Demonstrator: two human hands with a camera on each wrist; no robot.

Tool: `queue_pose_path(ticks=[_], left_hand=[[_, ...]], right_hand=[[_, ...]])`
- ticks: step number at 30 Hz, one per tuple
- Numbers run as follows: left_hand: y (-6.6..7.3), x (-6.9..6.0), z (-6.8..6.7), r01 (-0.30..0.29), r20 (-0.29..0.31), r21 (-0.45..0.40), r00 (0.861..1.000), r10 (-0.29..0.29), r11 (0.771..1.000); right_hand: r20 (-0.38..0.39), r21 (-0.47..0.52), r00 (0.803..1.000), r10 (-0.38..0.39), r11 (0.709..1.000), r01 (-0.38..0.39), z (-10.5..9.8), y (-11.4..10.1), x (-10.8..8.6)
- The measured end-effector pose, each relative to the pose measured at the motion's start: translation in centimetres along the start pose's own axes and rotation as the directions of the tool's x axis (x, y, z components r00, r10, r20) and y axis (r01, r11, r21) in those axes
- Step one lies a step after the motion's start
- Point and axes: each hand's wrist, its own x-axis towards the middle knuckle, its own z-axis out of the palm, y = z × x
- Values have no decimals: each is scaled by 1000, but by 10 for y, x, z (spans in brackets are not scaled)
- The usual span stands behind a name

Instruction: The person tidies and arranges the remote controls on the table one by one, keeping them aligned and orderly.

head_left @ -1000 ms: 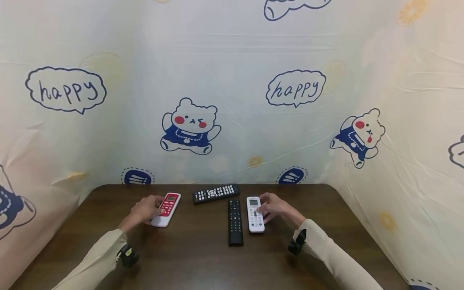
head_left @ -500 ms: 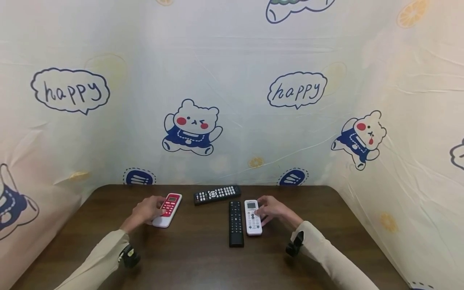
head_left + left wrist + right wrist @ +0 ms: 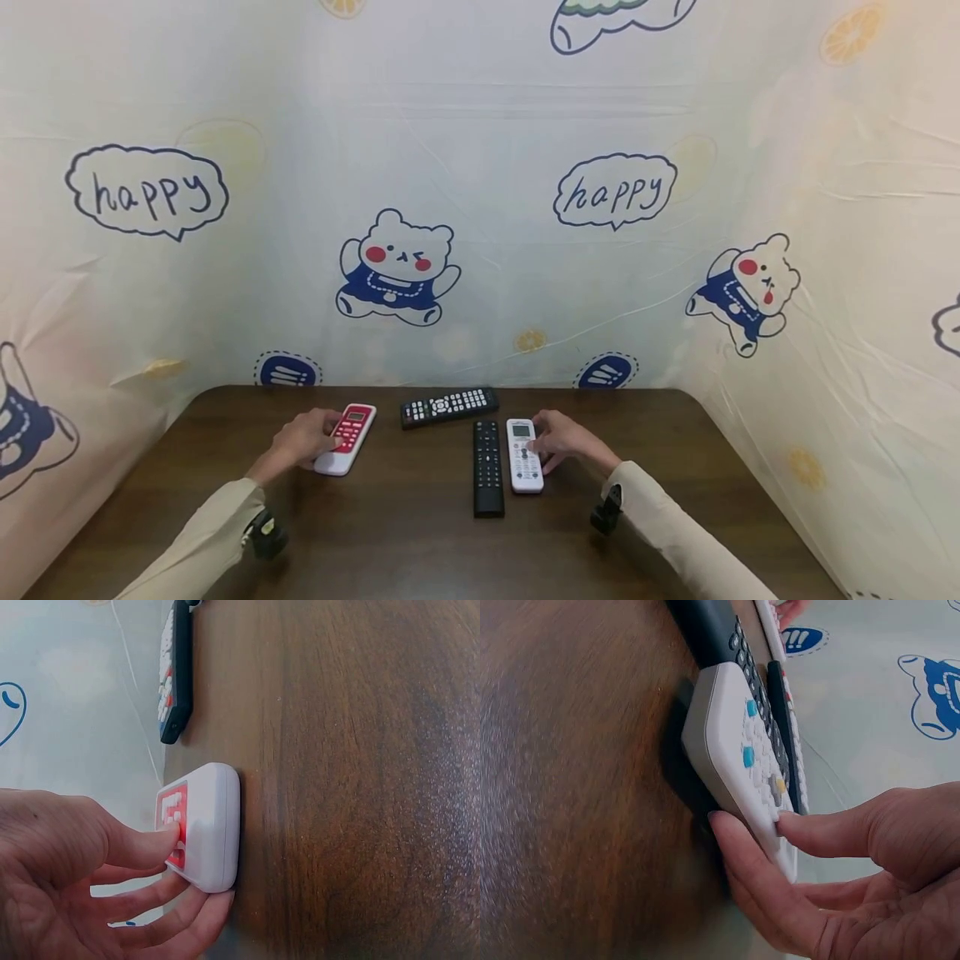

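Observation:
A red and white remote (image 3: 347,440) lies at the left of the table, and my left hand (image 3: 300,437) grips it from its left side. In the left wrist view the thumb of the left hand (image 3: 97,877) presses the red face of the remote (image 3: 212,825), with fingers against its side. My right hand (image 3: 568,437) holds a white remote (image 3: 525,467) by its right edge. The right wrist view shows the thumb on its buttons and fingers under the edge of the white remote (image 3: 727,735). Just left of it lies a long black remote (image 3: 488,479).
Another black remote (image 3: 450,405), with white buttons, lies slanted near the back edge of the brown table (image 3: 390,533). Behind the table hangs a pale printed sheet (image 3: 495,125), which also runs along both sides.
The white remote has moved slightly left and nearer the front with my right hand, closer to the long black remote. The left hand keeps its grip; the head view has shifted slightly.

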Motion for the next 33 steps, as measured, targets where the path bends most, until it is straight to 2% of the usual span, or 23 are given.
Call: queue_pose_path(ticks=[4,10,13,17,26,33], left_hand=[[1,-1,0,-14,-1,9,1000,14,1000],[-2,-5,1,7,3,17,1000,-7,1000],[-2,-4,0,-4,-5,15,1000,4,1000],[-1,-3,-1,-22,-9,-19,1000,22,1000],[0,-3,-5,-42,27,-84,999,45,996],[2,-1,-5,-97,-31,13,995,98,995]], right_hand=[[-1,-7,1000,-14,1000,14,2,0,1],[17,-10,999,-29,1000,29,6,0,1],[15,-24,1000,-19,1000,20,6,-1,2],[5,-29,1000,4,1000,-3,4,-3,1],[51,-44,999,12,999,-10,1,-7,1],[72,-49,996,45,998,-41,1,-13,4]])
